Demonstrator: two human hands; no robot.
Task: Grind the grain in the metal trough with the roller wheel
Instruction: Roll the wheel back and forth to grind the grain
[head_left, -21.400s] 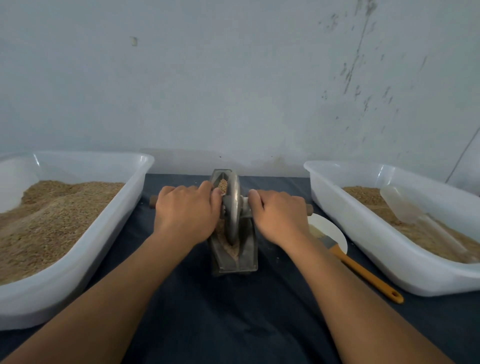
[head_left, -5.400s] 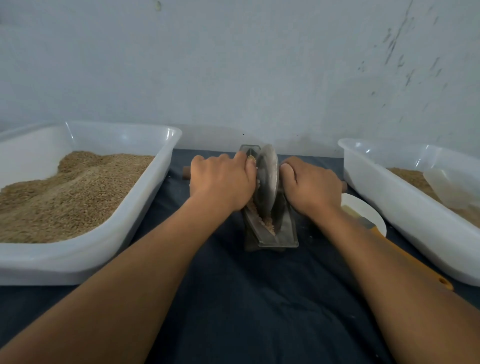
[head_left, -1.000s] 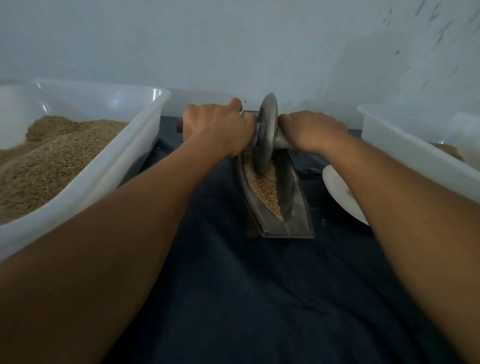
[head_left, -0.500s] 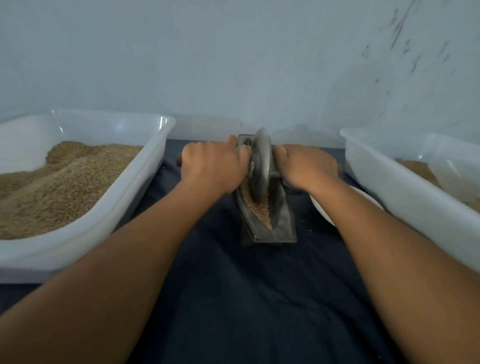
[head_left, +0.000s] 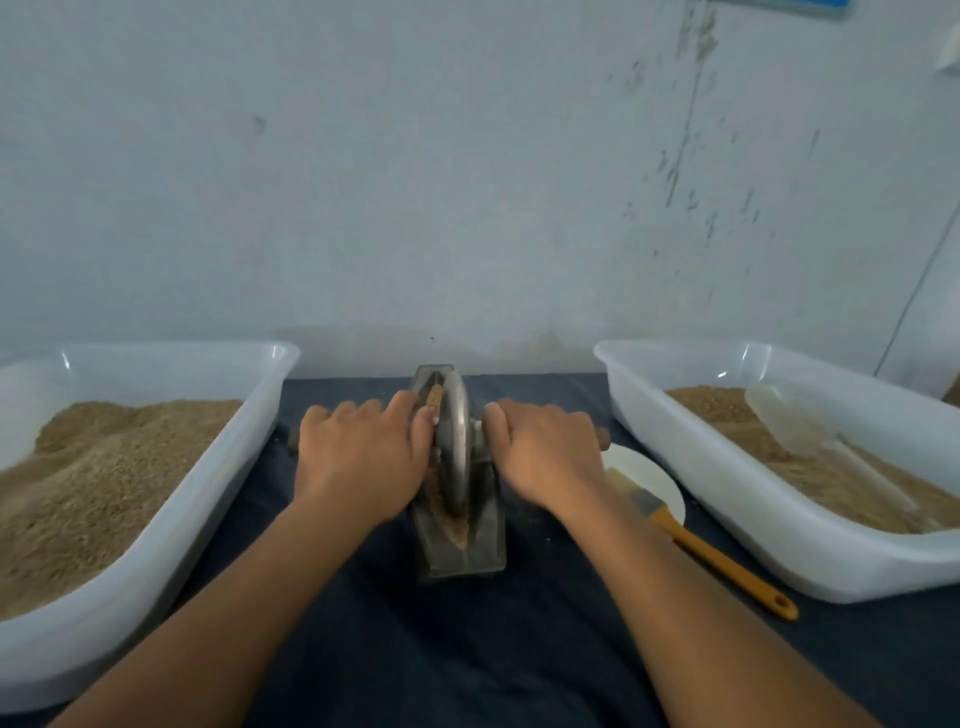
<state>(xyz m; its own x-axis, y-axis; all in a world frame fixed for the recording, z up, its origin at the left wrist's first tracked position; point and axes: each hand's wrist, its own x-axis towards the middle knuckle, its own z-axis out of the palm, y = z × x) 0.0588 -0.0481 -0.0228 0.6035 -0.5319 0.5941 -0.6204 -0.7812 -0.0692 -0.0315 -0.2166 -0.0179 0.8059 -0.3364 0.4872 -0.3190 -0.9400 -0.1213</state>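
**Both hands on the roller wheel's handle, wheel standing in the trough**

The worktop (head_left: 467, 654), under a dark cloth, carries everything, and the metal trough (head_left: 485, 540) at its middle serves as the landmark. Left of the trough sits a large white tub (head_left: 223, 467) heaped with tan grain. Right of the trough sits a second white tub (head_left: 691, 467) holding a lower layer of grain, with a clear plastic scoop (head_left: 795, 421) lying in it.

The trough runs lengthwise away from the person, its far end near the wall. The roller wheel (head_left: 456, 441) stands upright on edge inside it, about midway along. Grain (head_left: 457, 527) lies in the trough's channel at the near side of the wheel, and more shows beyond it.

The left hand (head_left: 358, 462) has its grip curled round the wooden handle just left of the wheel, the handle's end poking out past the knuckles. The right hand (head_left: 545, 452) has its grip curled round the handle just right of the wheel.

Just right of the trough, between it and the right tub, lies a small white plate (head_left: 660, 478). A brush (head_left: 696, 545) with an orange handle rests across it, bristles on the plate, handle pointing toward the person.
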